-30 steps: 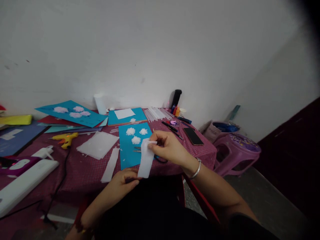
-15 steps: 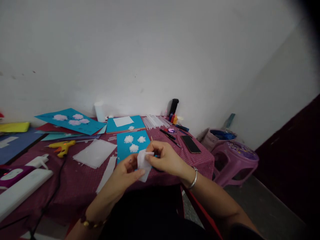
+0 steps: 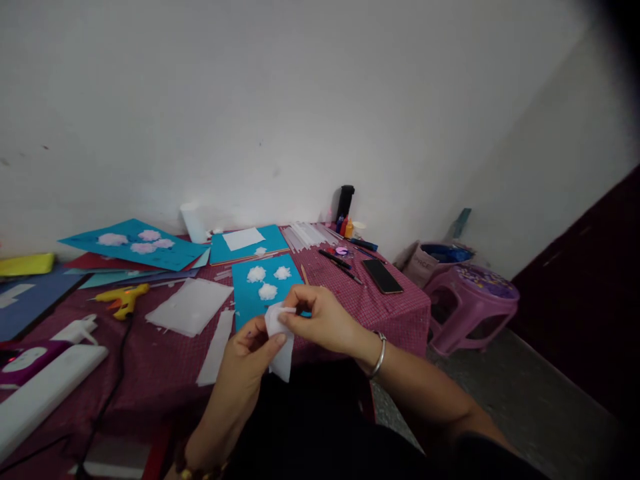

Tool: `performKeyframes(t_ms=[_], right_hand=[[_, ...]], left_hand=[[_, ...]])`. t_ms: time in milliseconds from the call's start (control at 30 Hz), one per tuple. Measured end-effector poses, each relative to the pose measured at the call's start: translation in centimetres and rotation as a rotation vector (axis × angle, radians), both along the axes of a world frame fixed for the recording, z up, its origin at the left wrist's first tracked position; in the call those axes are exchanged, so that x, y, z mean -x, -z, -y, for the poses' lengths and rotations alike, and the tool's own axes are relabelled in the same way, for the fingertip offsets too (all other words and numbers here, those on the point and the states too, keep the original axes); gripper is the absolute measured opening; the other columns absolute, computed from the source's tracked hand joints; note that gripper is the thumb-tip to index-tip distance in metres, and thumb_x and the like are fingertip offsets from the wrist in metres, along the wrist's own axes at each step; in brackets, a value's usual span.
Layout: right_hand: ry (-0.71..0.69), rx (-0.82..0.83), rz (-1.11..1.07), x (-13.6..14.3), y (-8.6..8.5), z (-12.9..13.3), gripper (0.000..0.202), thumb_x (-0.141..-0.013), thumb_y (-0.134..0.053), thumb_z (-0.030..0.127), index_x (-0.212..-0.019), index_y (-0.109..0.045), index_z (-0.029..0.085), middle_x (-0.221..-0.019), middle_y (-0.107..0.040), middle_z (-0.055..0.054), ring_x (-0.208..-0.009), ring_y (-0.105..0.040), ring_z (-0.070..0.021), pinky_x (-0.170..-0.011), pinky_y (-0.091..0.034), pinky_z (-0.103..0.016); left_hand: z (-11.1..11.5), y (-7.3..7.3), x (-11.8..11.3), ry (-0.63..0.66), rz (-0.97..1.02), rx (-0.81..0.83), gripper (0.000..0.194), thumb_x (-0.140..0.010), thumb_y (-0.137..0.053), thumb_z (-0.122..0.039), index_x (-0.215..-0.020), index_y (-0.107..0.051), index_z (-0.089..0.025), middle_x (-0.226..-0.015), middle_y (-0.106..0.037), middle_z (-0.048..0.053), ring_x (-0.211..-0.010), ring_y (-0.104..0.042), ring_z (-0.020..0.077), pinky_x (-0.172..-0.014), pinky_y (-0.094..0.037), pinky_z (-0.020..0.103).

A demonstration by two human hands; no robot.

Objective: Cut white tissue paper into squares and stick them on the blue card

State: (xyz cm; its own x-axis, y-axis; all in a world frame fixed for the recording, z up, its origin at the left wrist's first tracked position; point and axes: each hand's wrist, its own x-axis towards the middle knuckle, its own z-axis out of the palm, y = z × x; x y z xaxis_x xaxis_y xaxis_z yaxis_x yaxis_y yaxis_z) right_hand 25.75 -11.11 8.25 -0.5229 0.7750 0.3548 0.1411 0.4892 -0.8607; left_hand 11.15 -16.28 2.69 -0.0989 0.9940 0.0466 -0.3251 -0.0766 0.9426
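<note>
A strip of thin white paper (image 3: 283,357) hangs between my hands, just over the table's front edge. My left hand (image 3: 250,353) pinches its left side between thumb and fingers. With thumb and forefinger, my right hand (image 3: 317,320) grips the top of the strip, where it looks folded or bunched. Behind my hands lies a blue sheet (image 3: 244,293) bearing three white ruffled paper flowers (image 3: 268,292). Part of that sheet is hidden by my hands.
Left of my hands lie white paper sheets (image 3: 193,307), a long white strip (image 3: 217,350), a yellow glue gun (image 3: 120,299) and a white power strip (image 3: 50,393). Pens (image 3: 336,259), a phone (image 3: 382,275) and paint bottles (image 3: 349,229) are on the right. A pink stool (image 3: 473,307) stands beside the table.
Both hands have shifted slightly left with the paper, and the strip now hangs longer below my fingers. The camera view has also moved a little.
</note>
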Motion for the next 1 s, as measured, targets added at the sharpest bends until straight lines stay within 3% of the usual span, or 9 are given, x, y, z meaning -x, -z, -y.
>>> performKeyframes(t_ms=[200,300,400,533,633,733,833,1000], right_hand=[[-0.028,0.045,-0.012,-0.2,0.0,0.1,0.01,-0.074,-0.058,0.02,-0.069,-0.05,0.018,-0.065,-0.049,0.004,-0.059,-0.045,-0.0094,-0.057,-0.038,-0.022],[-0.027,0.057,-0.018,-0.4,-0.1,-0.1,0.01,-0.073,-0.057,0.02,-0.068,-0.049,0.018,-0.065,-0.048,0.004,-0.059,-0.044,-0.009,-0.057,-0.037,-0.022],[-0.062,0.086,-0.014,-0.7,-0.1,-0.4,0.01,-0.074,-0.058,0.021,-0.069,-0.05,0.018,-0.064,-0.045,0.005,-0.057,-0.041,-0.0081,-0.055,-0.035,-0.022],[-0.121,0.198,-0.037,-0.9,-0.1,-0.5,0.012,-0.074,-0.06,0.022,-0.071,-0.049,0.019,-0.061,-0.044,0.007,-0.053,-0.039,-0.0067,-0.05,-0.031,-0.021],[-0.156,0.235,-0.056,-1.0,-0.2,-0.5,0.013,-0.075,-0.059,0.022,-0.07,-0.048,0.019,-0.06,-0.045,0.007,-0.052,-0.04,-0.0066,-0.049,-0.03,-0.021],[-0.141,0.185,-0.038,-1.2,-0.2,-0.6,0.013,-0.074,-0.06,0.02,-0.068,-0.048,0.018,-0.061,-0.044,0.007,-0.054,-0.038,-0.0067,-0.05,-0.029,-0.022],[-0.129,0.142,-0.017,-1.5,0.0,-0.7,0.013,-0.075,-0.06,0.019,-0.068,-0.049,0.018,-0.063,-0.045,0.006,-0.056,-0.039,-0.0073,-0.052,-0.03,-0.022],[-0.133,0.108,-0.002,-1.7,0.3,-0.8,0.012,-0.076,-0.059,0.019,-0.069,-0.05,0.018,-0.065,-0.047,0.005,-0.058,-0.041,-0.0085,-0.056,-0.034,-0.024]], left_hand=[[-0.2,-0.4,-1.4,0.052,0.205,0.055,0.032,-0.059,-0.08,-0.017,-0.089,-0.067,-0.019,-0.086,-0.069,-0.001,-0.078,-0.061,0.0141,-0.076,-0.047,0.025],[0.0,-0.3,-1.0,0.136,0.169,0.156,0.044,-0.058,-0.082,-0.021,-0.098,-0.066,-0.022,-0.08,-0.068,-0.002,-0.064,-0.058,0.0116,-0.062,-0.045,0.023],[0.3,0.2,0.0,0.326,0.103,0.252,0.041,-0.055,-0.084,-0.03,-0.091,-0.067,-0.02,-0.065,-0.06,-0.003,-0.047,-0.045,0.0068,-0.045,-0.032,0.019],[0.4,0.5,0.5,0.463,0.181,0.13,0.041,-0.062,-0.078,-0.049,-0.086,-0.071,-0.017,-0.064,-0.06,0.001,-0.054,-0.048,0.0103,-0.05,-0.038,0.023],[0.2,0.4,0.0,0.395,0.207,0.079,0.038,-0.07,-0.072,-0.049,-0.091,-0.071,-0.018,-0.069,-0.065,0.004,-0.063,-0.055,0.0157,-0.061,-0.044,0.028],[0.2,0.1,-0.5,0.193,0.109,0.108,0.023,-0.065,-0.079,-0.038,-0.072,-0.071,-0.018,-0.063,-0.065,0.0,-0.061,-0.054,0.0139,-0.063,-0.043,0.026],[0.2,0.0,-0.7,0.018,-0.013,0.078,0.022,-0.065,-0.078,-0.034,-0.059,-0.066,-0.017,-0.057,-0.06,-0.003,-0.055,-0.048,0.0104,-0.057,-0.041,0.023],[0.1,0.3,-0.4,-0.055,-0.041,0.038,0.013,-0.066,-0.077,-0.026,-0.07,-0.068,-0.018,-0.062,-0.062,-0.005,-0.056,-0.05,0.0086,-0.053,-0.04,0.019]])
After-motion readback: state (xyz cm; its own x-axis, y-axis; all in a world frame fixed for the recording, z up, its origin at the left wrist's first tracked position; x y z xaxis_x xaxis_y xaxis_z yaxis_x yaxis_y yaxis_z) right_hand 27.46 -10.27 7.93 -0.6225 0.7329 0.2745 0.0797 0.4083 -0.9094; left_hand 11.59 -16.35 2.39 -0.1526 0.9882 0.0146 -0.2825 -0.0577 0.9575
